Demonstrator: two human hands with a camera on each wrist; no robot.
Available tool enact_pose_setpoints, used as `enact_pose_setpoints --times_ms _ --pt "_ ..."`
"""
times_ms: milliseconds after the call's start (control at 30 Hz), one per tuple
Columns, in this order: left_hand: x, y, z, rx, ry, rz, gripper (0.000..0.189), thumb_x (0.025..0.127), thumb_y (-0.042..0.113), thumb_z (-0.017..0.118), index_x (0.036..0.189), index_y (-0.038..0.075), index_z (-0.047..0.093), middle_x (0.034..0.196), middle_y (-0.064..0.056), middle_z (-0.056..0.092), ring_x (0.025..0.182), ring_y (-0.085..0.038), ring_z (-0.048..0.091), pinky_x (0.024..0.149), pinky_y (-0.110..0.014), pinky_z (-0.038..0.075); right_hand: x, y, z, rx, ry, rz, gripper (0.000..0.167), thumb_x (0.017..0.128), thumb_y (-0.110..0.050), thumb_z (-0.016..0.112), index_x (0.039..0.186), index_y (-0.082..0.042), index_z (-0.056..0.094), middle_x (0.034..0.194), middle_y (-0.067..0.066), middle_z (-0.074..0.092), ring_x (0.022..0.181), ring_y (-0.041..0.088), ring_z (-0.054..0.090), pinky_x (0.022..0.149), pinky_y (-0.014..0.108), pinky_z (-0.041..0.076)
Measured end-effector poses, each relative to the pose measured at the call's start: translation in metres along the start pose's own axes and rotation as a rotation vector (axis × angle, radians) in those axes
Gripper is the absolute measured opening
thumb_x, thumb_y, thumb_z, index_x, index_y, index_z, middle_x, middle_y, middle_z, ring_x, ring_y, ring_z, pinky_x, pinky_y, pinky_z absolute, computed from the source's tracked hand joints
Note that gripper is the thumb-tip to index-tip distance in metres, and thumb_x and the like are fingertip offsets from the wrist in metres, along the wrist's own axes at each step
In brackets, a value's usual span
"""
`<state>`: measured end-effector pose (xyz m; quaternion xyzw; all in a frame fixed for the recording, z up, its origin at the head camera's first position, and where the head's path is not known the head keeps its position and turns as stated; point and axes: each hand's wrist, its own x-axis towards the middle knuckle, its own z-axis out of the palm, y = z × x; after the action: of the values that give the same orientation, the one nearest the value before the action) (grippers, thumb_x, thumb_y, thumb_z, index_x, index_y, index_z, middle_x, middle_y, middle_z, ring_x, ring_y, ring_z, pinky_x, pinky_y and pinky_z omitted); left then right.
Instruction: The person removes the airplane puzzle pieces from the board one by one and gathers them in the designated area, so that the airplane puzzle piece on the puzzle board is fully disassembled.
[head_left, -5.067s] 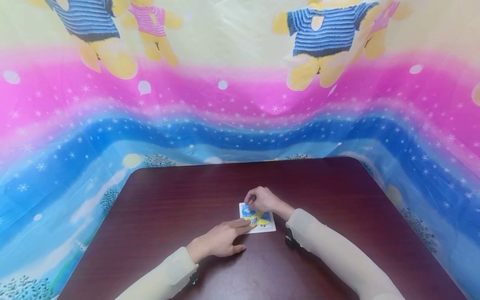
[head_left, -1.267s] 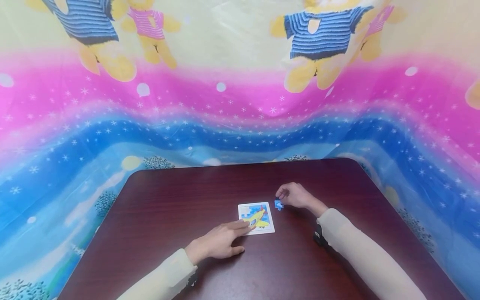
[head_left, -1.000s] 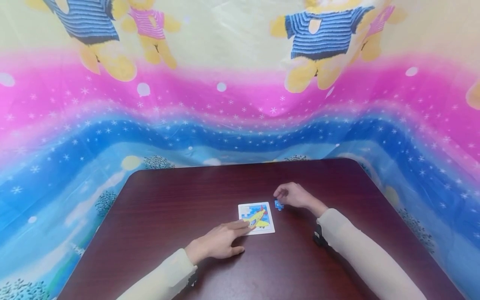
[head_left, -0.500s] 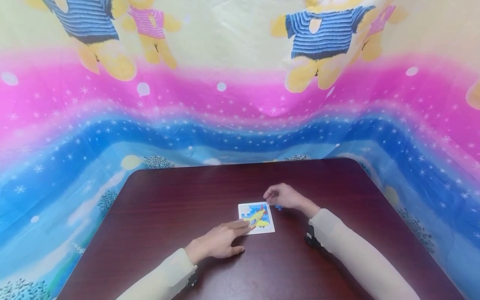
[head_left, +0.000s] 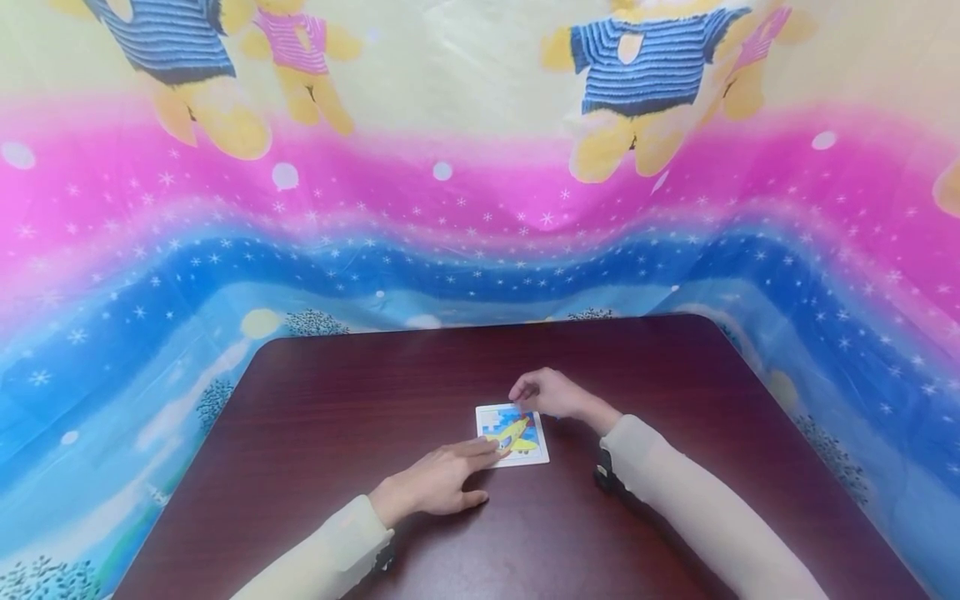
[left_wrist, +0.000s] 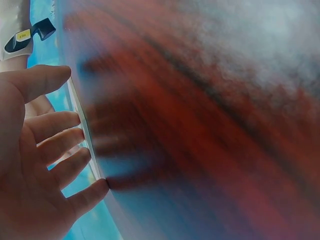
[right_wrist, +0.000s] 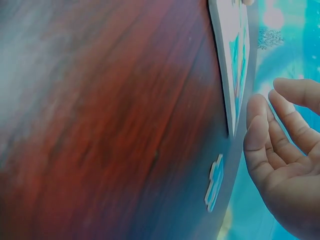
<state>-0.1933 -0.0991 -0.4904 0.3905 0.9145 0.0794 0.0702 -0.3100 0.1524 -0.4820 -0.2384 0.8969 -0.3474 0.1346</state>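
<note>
A small square jigsaw puzzle (head_left: 537,457) lies on the table, with a white frame and a yellow plane against blue sky. Its upper left corner shows a white patch. My left hand (head_left: 442,477) rests fairly flat, fingertips on the puzzle's lower left part and thumb on the table side. Over the puzzle's upper right corner hovers my right hand (head_left: 555,393), fingers loosely bent and nothing visible between them. In the right wrist view a loose blue puzzle piece (right_wrist: 215,184) lies flat on the table, apart from the frame; in the head view the right hand hides it.
The dark red-brown table (head_left: 360,400) has rounded far corners. Behind and beside it hangs a cloth backdrop (head_left: 480,200) printed with bears and snowflakes. Both forearms wear light sleeves with dark wrist devices.
My right hand has moved left, from above the loose puzzle piece to the puzzle's upper right corner, leaving that piece on the table. My left hand has stayed in place.
</note>
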Motion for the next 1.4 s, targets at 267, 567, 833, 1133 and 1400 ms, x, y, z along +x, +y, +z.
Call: enact_pose_setpoints --times_ms 267,567,833,1133,1400 --pt "0.001 0.0 0.0 0.005 0.003 0.006 0.06 0.096 0.039 0.063 0.15 0.02 0.047 0.158 0.0 0.043 0.146 -0.019 0.041 0.117 -0.039 0.04 0.006 -0.005 0.006 -0.003 -0.033 -0.006 0.012 0.09 -0.012 0.071 0.101 -0.017 0.075 0.096 -0.003 0.074 0.091 0.011 0.067 0.084 0.033 0.057" --pt "0.001 0.001 0.0 0.015 -0.006 0.001 0.06 0.096 0.04 0.063 0.15 0.02 0.047 0.159 0.001 0.042 0.147 -0.018 0.041 0.116 -0.038 0.042 0.011 0.001 0.011 -0.002 -0.036 -0.013 0.011 0.09 -0.01 0.07 0.097 -0.018 0.075 0.092 -0.005 0.073 0.086 0.009 0.066 0.078 0.03 0.056" --pt "0.001 0.001 -0.001 0.017 -0.005 0.004 0.06 0.096 0.04 0.062 0.15 0.02 0.047 0.159 0.0 0.042 0.147 -0.018 0.04 0.117 -0.038 0.041 0.01 -0.002 0.013 0.006 -0.046 -0.017 0.017 0.09 -0.004 0.066 0.096 -0.016 0.075 0.091 -0.003 0.072 0.084 0.01 0.064 0.076 0.029 0.055" --pt "0.001 0.0 -0.001 0.016 -0.005 0.011 0.06 0.096 0.04 0.062 0.15 0.02 0.047 0.159 0.001 0.042 0.147 -0.018 0.04 0.116 -0.038 0.041 0.012 -0.004 0.014 0.0 -0.053 -0.011 0.022 0.09 -0.001 0.062 0.098 -0.016 0.074 0.094 -0.002 0.072 0.085 0.011 0.063 0.075 0.028 0.055" --pt "0.002 0.001 -0.001 0.009 -0.014 0.003 0.06 0.096 0.04 0.063 0.15 0.02 0.047 0.159 0.001 0.042 0.147 -0.018 0.04 0.116 -0.038 0.041 0.014 -0.009 0.017 0.012 -0.091 -0.038 0.024 0.088 -0.001 0.062 0.101 -0.018 0.074 0.098 -0.002 0.073 0.088 0.012 0.065 0.072 0.028 0.056"
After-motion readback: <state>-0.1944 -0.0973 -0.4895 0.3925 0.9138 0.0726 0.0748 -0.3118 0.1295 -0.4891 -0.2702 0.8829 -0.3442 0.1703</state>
